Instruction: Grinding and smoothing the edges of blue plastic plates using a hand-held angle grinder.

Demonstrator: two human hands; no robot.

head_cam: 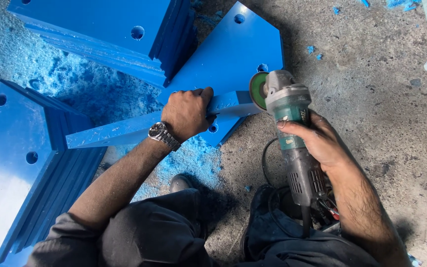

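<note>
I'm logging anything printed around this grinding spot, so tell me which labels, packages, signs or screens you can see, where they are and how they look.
Label on the angle grinder: a small pale marking on its green body, by the right hand; too blurred to make out.
Wristwatch: on the left hand's wrist, round dark dial, metal band.
No packages, signs or screens show.

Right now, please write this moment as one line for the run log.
left hand: grips blue plate on edge | right hand: holds angle grinder | disc: at plate end | floor: blue shavings
</note>
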